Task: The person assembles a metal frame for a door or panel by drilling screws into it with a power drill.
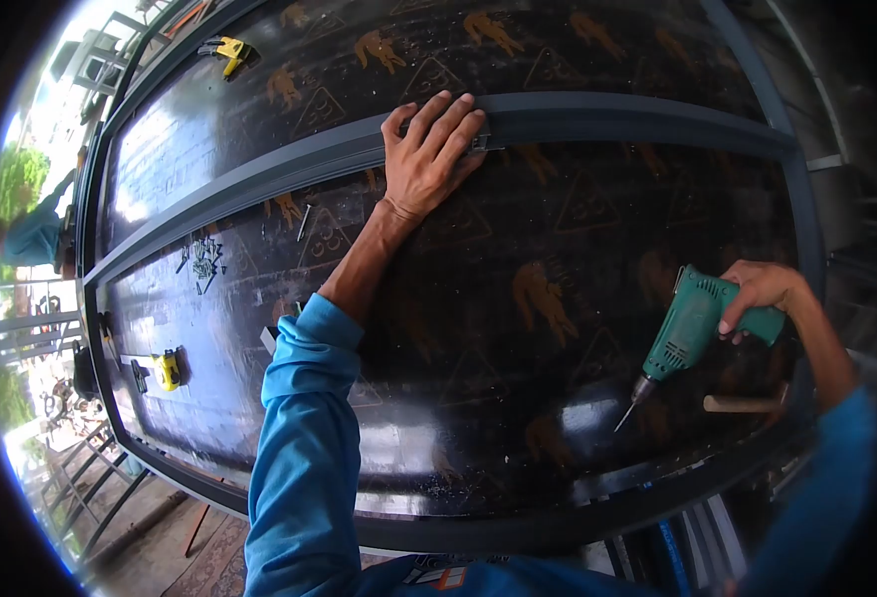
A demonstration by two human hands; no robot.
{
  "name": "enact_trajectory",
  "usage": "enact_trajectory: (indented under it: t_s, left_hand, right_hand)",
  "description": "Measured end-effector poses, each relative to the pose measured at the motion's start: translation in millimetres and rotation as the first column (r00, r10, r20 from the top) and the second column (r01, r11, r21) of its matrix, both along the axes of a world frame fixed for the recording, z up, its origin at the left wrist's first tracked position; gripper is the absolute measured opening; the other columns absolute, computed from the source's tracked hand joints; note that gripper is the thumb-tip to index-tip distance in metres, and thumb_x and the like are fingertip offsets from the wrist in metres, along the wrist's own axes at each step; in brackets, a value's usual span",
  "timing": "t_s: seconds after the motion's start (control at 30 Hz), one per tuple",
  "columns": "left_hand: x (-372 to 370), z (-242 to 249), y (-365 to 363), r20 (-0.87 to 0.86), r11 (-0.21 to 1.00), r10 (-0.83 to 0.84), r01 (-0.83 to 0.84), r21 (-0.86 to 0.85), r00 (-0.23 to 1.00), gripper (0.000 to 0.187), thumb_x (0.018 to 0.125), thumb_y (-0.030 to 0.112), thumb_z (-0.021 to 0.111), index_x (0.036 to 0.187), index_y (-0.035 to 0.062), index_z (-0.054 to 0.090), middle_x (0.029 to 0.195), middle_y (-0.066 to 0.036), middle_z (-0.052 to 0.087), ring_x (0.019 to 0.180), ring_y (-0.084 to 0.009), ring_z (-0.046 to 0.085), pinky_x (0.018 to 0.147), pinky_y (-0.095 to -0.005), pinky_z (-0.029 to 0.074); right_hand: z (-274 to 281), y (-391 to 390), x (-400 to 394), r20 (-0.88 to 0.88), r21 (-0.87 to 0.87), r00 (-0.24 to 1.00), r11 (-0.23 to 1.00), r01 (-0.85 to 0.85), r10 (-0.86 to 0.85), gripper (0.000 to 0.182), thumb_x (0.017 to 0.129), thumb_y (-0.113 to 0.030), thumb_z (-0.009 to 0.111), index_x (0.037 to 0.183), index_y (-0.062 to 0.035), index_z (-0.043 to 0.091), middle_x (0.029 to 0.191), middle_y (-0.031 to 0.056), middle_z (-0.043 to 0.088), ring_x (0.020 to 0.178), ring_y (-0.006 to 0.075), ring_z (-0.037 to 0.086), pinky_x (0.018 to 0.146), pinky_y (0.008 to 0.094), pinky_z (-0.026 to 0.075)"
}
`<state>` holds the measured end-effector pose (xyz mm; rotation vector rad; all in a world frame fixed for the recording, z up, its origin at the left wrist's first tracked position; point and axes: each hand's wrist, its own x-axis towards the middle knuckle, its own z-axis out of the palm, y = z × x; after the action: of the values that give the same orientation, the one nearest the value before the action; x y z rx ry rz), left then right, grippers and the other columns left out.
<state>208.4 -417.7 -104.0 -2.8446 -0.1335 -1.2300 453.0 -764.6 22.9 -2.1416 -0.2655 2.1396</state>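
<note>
A long grey metal bar (597, 109) crosses the dark glossy board (438, 328). My left hand (426, 159) lies over this bar near its middle, fingers spread and bent across it, with a small metal piece beside the fingertips. At the right, my right hand (757, 298) is wrapped round the handle of a green drill (690, 323). The drill's thin bit (627, 413) points down and to the left, over the board. A single long screw (304, 222) lies on the board left of my left forearm.
A pile of screws (204, 261) and a yellow tape measure (168, 369) are at the left. A yellow-black tool (227, 52) lies at the upper left. A wooden handle (742, 404) is below the drill. Another person's sleeve (35, 237) shows at the far left.
</note>
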Motion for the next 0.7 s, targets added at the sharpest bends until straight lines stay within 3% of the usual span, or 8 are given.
enact_trajectory:
  t_s: [0.17, 0.27, 0.33, 0.4, 0.47, 0.53, 0.57, 0.7]
  left_hand:
    - [-1, -1, 1, -0.042, 0.999, 0.030, -0.031, -0.021, 0.999, 0.060, 0.068, 0.029, 0.076, 0.123, 0.0175, 0.053, 0.132, 0.000, 0.050, 0.125, -0.0211, 0.043, 0.104, -0.0460, 0.024]
    - [-3, -4, 4, -0.038, 0.999, 0.005, -0.006, -0.032, 0.999, 0.062, 0.068, 0.028, 0.076, 0.124, 0.0177, 0.051, 0.135, 0.000, 0.048, 0.126, -0.0215, 0.042, 0.105, -0.0468, 0.024]
    - [-8, 1, 6, -0.046, 1.000, -0.016, 0.014, -0.028, 0.999, 0.061, 0.069, 0.026, 0.074, 0.124, 0.0160, 0.051, 0.135, 0.000, 0.048, 0.126, -0.0218, 0.042, 0.103, -0.0460, 0.025]
    - [-6, 5, 5, -0.013, 0.997, -0.066, 0.065, -0.046, 0.998, 0.058, 0.071, 0.022, 0.071, 0.125, 0.0138, 0.051, 0.135, -0.001, 0.047, 0.126, -0.0216, 0.042, 0.102, -0.0441, 0.027]
    - [1, -6, 4, 0.044, 0.999, -0.041, 0.041, -0.012, 0.998, 0.059, 0.069, 0.020, 0.070, 0.125, 0.0135, 0.051, 0.134, -0.002, 0.048, 0.125, -0.0213, 0.043, 0.101, -0.0440, 0.029]
    - [-1, -3, 3, -0.059, 0.999, -0.003, 0.000, -0.039, 0.998, 0.061, 0.070, 0.018, 0.069, 0.128, 0.0155, 0.048, 0.137, 0.000, 0.045, 0.128, -0.0212, 0.039, 0.103, -0.0439, 0.026]
    - [-3, 0, 3, -0.037, 0.999, -0.006, 0.004, -0.043, 0.999, 0.061, 0.070, 0.018, 0.069, 0.128, 0.0155, 0.048, 0.137, 0.000, 0.045, 0.128, -0.0212, 0.039, 0.103, -0.0439, 0.026]
    - [-2, -4, 2, -0.062, 0.999, 0.001, -0.004, -0.045, 0.998, 0.057, 0.073, 0.016, 0.066, 0.127, 0.0148, 0.048, 0.137, -0.001, 0.045, 0.128, -0.0210, 0.039, 0.104, -0.0438, 0.027]
  right_hand:
    - [117, -11, -86, 0.335, 0.075, 0.938, 0.991, -0.113, 0.082, 0.038, 0.059, 0.005, 0.072, 0.096, 0.0068, 0.063, 0.087, 0.0154, 0.067, 0.075, 0.0205, 0.067, 0.067, 0.0293, 0.054]
    - [170, -25, -141, 0.714, 0.219, 0.693, 0.972, -0.085, -0.100, 0.042, 0.056, 0.007, 0.067, 0.097, 0.0067, 0.060, 0.089, 0.0151, 0.067, 0.073, 0.0209, 0.067, 0.065, 0.0295, 0.054]
    - [193, -53, -173, 0.924, 0.375, 0.236, 0.839, -0.395, -0.301, 0.047, 0.055, 0.008, 0.062, 0.102, 0.0020, 0.059, 0.091, 0.0125, 0.066, 0.086, 0.0210, 0.066, 0.076, 0.0288, 0.050]
    - [221, -76, -195, 0.969, 0.206, -0.054, 0.908, -0.365, -0.241, 0.053, 0.056, 0.009, 0.060, 0.108, -0.0002, 0.057, 0.090, 0.0118, 0.065, 0.090, 0.0156, 0.062, 0.082, 0.0285, 0.047]
    - [252, -88, -207, 0.952, 0.243, -0.087, 0.897, -0.370, -0.293, 0.052, 0.056, 0.006, 0.065, 0.107, 0.0007, 0.056, 0.092, 0.0125, 0.063, 0.086, 0.0123, 0.056, 0.082, 0.0286, 0.046]
    - [282, -86, -204, 0.987, 0.136, 0.130, 0.919, -0.370, -0.093, 0.052, 0.057, 0.006, 0.068, 0.108, 0.0005, 0.057, 0.095, 0.0122, 0.064, 0.091, 0.0165, 0.060, 0.082, 0.0304, 0.046]
    - [283, -76, -208, 0.992, 0.120, 0.098, 0.880, -0.460, -0.083, 0.051, 0.056, 0.006, 0.069, 0.105, 0.0008, 0.058, 0.094, 0.0131, 0.066, 0.091, 0.0265, 0.063, 0.080, 0.0339, 0.048]
    - [304, -63, -218, 0.974, -0.222, -0.131, 0.688, -0.691, 0.183, 0.047, 0.050, 0.007, 0.066, 0.097, -0.0003, 0.061, 0.089, 0.0151, 0.066, 0.084, 0.0347, 0.063, 0.076, 0.0384, 0.050]
